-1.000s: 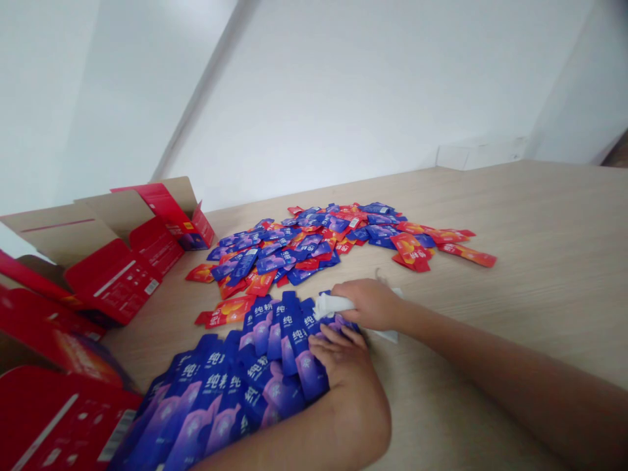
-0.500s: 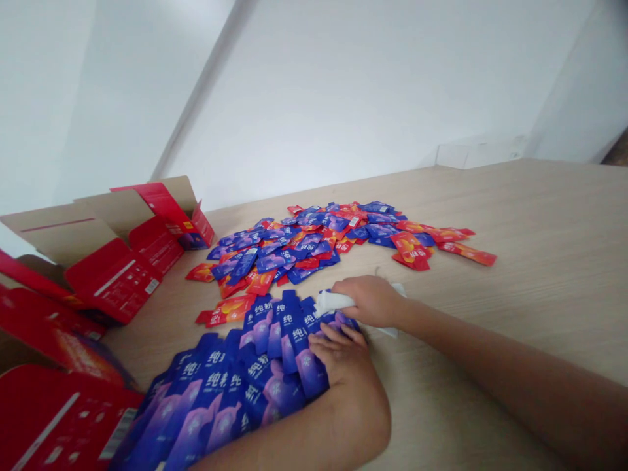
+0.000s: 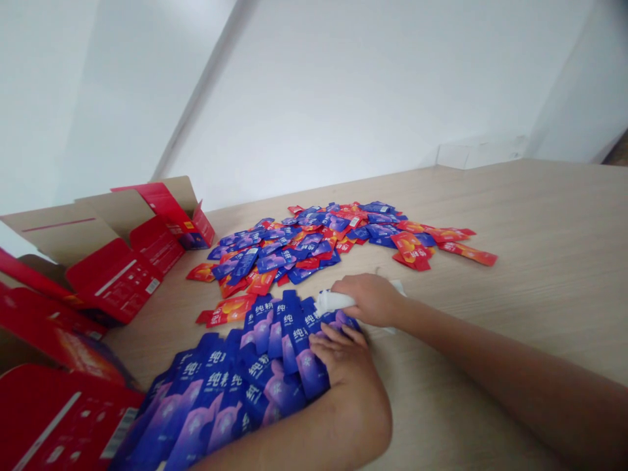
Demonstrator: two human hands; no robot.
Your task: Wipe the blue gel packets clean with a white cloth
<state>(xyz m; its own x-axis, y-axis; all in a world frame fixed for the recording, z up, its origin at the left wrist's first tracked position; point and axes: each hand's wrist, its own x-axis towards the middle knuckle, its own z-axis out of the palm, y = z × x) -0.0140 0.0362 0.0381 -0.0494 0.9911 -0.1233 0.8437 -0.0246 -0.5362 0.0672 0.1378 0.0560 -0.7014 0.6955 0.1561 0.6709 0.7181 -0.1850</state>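
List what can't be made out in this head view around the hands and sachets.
All in the head view:
White item: the right hand hides its middle, so its kind is unclear.
Blue sachets: the left hand covers those beneath it.
Red carton: cut off by the lower-left frame edge.
Far sachet pile: print too small to read.

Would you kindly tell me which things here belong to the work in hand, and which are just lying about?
In use:
left hand on fanned blue sachets
right hand gripping white roll

Lying about:
loose sachet pile
open red cartons
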